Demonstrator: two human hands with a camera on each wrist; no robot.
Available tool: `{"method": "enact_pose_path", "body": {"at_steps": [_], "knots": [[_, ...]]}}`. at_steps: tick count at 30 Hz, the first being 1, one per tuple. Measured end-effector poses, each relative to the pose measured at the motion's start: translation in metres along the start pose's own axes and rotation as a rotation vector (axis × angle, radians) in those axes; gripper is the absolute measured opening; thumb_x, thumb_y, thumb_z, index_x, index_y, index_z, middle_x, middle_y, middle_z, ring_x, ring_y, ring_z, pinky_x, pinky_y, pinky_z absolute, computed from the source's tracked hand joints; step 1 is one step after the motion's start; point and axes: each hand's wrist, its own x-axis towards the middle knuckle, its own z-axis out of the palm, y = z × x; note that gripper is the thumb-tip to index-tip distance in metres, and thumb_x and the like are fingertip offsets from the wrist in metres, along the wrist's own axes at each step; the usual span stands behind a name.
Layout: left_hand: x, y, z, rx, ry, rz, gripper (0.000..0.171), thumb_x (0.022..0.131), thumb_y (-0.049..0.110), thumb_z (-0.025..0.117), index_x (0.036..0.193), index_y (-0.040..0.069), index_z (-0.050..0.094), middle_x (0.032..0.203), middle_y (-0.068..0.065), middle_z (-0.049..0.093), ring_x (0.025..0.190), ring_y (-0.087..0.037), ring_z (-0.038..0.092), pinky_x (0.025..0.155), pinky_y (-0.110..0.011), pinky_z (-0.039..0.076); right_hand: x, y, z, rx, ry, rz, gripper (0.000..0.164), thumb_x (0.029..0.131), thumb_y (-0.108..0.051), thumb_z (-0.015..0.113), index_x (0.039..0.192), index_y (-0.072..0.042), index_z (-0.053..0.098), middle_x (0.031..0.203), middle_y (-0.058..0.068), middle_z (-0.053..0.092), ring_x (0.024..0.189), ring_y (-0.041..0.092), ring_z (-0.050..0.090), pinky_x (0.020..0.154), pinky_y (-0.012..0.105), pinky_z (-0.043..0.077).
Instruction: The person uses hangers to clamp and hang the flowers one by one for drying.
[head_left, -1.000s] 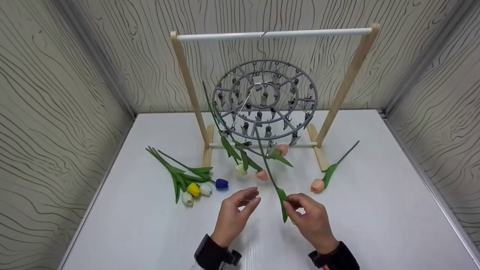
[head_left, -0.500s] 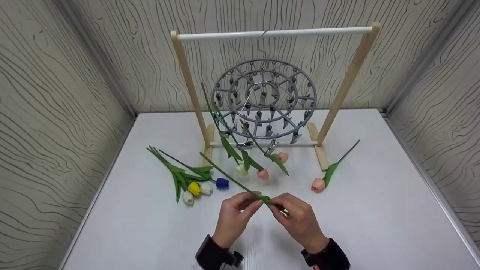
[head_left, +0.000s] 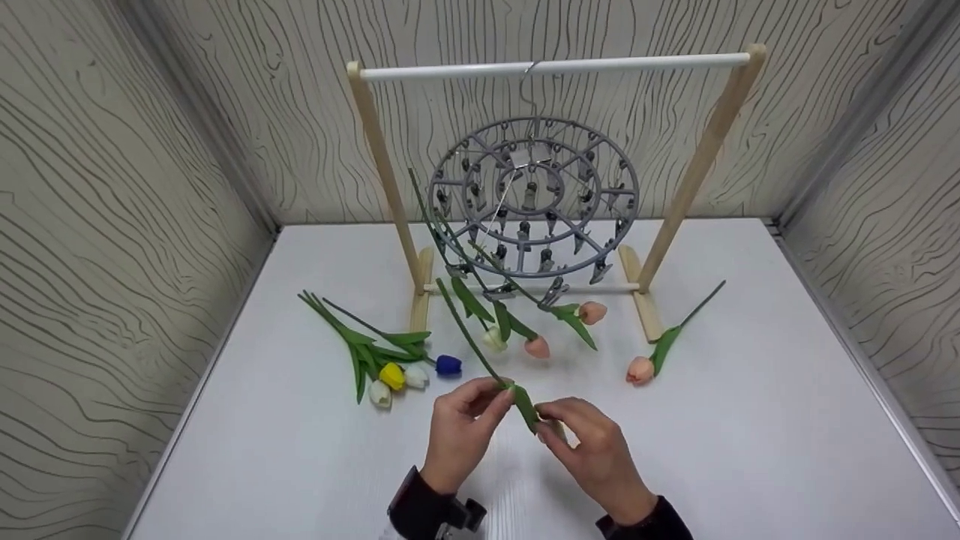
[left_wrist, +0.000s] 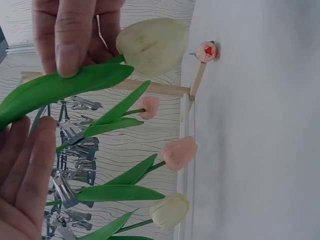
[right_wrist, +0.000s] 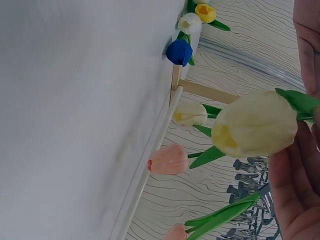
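An artificial tulip with a cream bloom [right_wrist: 255, 125] is held between both hands above the front of the table. Its stem [head_left: 469, 334] slants up and left towards the rack. My left hand [head_left: 461, 435] pinches the stem just above the leaf [head_left: 525, 409]. My right hand [head_left: 596, 454] pinches the flower lower down by the leaf, with its thumb over the leaf in the left wrist view; in the head view these fingers mostly hide the bloom. Behind, a round grey clip hanger [head_left: 616, 191] holds a cream tulip [head_left: 493, 339] and two pink tulips [head_left: 536, 347], blooms down.
A wooden rack with a white bar [head_left: 637, 64] carries the hanger, and several clips dangle from it. On the table's left lie a yellow tulip [head_left: 391, 376], a blue tulip [head_left: 448, 365] and two white ones. One pink tulip [head_left: 640, 370] lies at right.
The right hand has brought the cream tulip leftward, and the left hand has come to pinch its stem. The stem first swung left, then more upright. A pink tulip on the hanger swayed.
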Motion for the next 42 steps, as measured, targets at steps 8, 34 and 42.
{"method": "enact_pose_path", "body": {"at_steps": [8,34,42], "knots": [[-0.002,0.006,0.0,-0.028,-0.013,0.024,0.02,0.099,0.014,0.074,0.112,-0.001,0.076,0.102,-0.018,0.08,0.086,-0.008,0.077,0.079,-0.027,0.065,-0.002,-0.005,0.003,0.004,-0.004,0.02,0.035,0.076,0.005,0.089,0.101,-0.017,0.079,0.095,-0.009,0.075,0.087,0.008,0.071,0.085,0.009,0.052],[-0.004,0.004,0.007,0.053,-0.068,-0.011,0.021,0.098,0.021,0.077,0.113,0.008,0.079,0.106,-0.01,0.081,0.091,-0.006,0.075,0.082,-0.022,0.064,-0.002,-0.012,0.008,0.046,0.029,0.109,0.035,0.075,0.009,0.088,0.096,-0.017,0.079,0.087,-0.01,0.076,0.08,0.004,0.07,0.078,0.008,0.052],[-0.004,0.003,0.01,0.07,-0.082,-0.011,0.019,0.098,0.021,0.077,0.112,0.008,0.08,0.105,-0.009,0.082,0.091,-0.006,0.075,0.082,-0.023,0.064,-0.001,-0.011,0.007,0.06,0.049,0.108,0.034,0.074,0.01,0.088,0.096,-0.015,0.08,0.088,-0.009,0.078,0.08,0.005,0.071,0.078,0.008,0.052]]}}
